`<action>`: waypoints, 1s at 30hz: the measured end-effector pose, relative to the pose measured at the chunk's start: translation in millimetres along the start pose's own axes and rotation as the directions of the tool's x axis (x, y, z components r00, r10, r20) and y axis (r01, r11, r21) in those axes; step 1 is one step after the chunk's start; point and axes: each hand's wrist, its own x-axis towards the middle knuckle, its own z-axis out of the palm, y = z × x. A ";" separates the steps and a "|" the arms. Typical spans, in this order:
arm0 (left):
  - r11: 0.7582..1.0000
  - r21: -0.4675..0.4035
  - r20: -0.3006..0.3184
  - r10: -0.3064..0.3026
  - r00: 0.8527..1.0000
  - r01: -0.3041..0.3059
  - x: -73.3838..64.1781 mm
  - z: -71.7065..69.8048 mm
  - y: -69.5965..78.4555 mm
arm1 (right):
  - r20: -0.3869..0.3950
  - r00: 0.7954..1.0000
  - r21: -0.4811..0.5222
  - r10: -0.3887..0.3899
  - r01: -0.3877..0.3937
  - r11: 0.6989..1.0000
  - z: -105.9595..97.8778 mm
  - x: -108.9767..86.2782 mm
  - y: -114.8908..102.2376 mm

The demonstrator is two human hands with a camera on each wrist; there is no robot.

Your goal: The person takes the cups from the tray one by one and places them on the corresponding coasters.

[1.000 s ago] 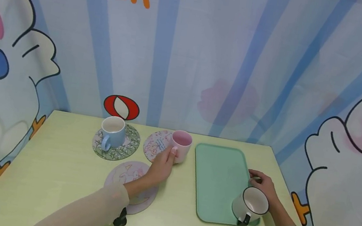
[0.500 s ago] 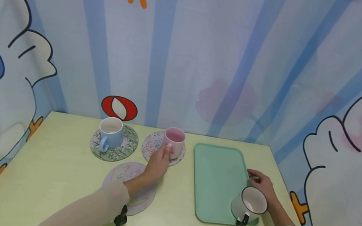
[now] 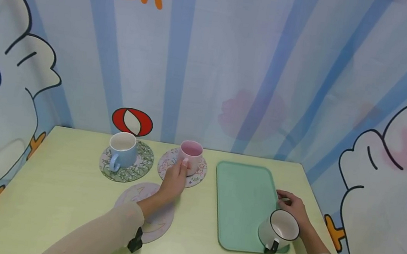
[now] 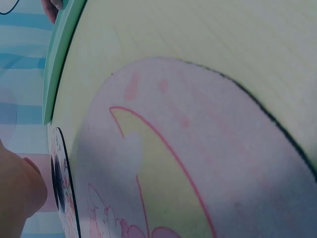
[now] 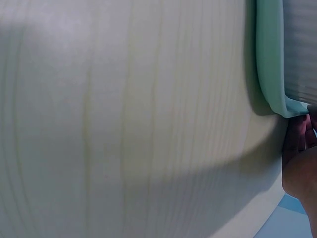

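My left hand point(image 3: 173, 182) grips a pink mug point(image 3: 191, 150) at its handle side. The mug stands over a round floral coaster point(image 3: 196, 179) at the back of the table; in the left wrist view, the mug's base point(image 4: 48, 198) is right at the coaster's surface. At the right, my right hand point(image 3: 295, 208) holds the right rim of a green tray point(image 3: 241, 197), fingers curled at its edge. A white mug point(image 3: 277, 232) with a black rim and handle sits in the tray's near right corner, beside that hand.
Back left, a light blue mug point(image 3: 123, 152) stands on a green-patterned round coaster point(image 3: 143, 166). Under my left forearm lies a lilac round coaster point(image 3: 160, 225). The pale yellow table point(image 3: 41, 195) meets a striped curtain point(image 3: 210, 80) at its far edge.
My left hand has carried the pink mug leftward, from the floral coaster's right edge to over its middle. The right hand stays at the tray's rim. The head view has shifted slightly.
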 end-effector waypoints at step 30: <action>0.998 -0.018 -0.005 -0.059 0.998 0.059 5.1 -2.2 -8.5 | 0.044 0.999 0.053 0.019 -0.021 0.998 -8.3 -4.2 -24.9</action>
